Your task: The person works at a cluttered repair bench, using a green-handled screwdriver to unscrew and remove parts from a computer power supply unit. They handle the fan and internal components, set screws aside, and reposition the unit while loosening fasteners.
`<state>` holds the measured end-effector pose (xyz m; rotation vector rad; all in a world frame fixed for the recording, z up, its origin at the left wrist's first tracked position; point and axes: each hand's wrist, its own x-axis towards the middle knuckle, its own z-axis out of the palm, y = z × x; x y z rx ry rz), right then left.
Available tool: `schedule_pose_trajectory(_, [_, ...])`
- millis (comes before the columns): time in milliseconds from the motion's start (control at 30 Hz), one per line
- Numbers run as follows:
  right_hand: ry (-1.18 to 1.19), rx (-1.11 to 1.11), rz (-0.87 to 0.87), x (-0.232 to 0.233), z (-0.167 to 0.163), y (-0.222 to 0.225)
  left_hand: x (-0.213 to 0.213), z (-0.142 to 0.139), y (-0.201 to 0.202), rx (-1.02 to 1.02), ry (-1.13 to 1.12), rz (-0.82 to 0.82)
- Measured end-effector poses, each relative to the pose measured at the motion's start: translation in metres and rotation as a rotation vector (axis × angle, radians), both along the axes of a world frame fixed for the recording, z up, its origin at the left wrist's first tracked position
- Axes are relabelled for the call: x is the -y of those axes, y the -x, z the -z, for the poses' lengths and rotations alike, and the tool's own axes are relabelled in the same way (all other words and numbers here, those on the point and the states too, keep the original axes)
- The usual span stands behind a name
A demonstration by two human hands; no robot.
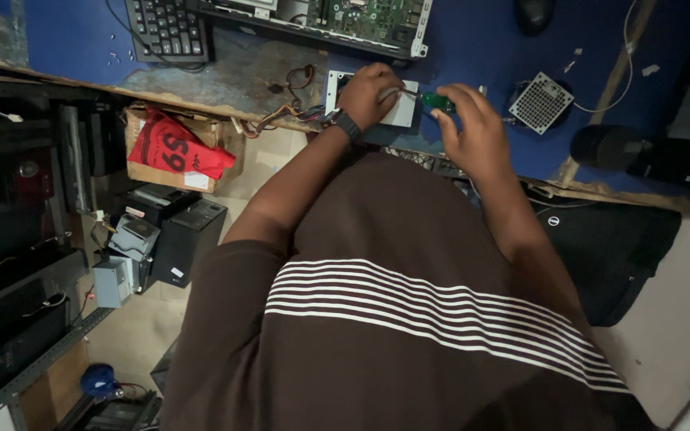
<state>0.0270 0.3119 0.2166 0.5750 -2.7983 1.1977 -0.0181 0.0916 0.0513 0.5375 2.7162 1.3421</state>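
Observation:
My left hand [369, 89], with a black watch on the wrist, presses down on a small pale metal box [402, 113] lying on the blue table [473, 48]. My right hand [473, 132] grips a green-handled screwdriver [438, 101]. Its thin shaft points left toward the fingers of my left hand, above the box. Whether the tip touches the box is hidden by my left hand. My brown striped shirt fills the lower part of the view.
A black keyboard [168, 30], an open computer case with a circuit board [345, 17] and a mouse [535, 12] lie at the table's far side. A square perforated grille [542, 101] sits right of my hands. Loose wires [281, 116], a cardboard box with red cloth [171, 148] and black cases [181, 235] are at left.

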Motion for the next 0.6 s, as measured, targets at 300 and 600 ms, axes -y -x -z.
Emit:
schedule_pose_trajectory(300, [-0.049, 0.043, 0.021, 0.0004, -0.0028, 0.0002, -0.0005, 0.0052, -0.0001, -0.061, 0.002, 0.02])
schedule_pose_trajectory(600, [-0.015, 0.079, 0.043, -0.0065, -0.0072, -0.0007, -0.001, 0.0008, -0.0012, -0.072, 0.036, 0.031])
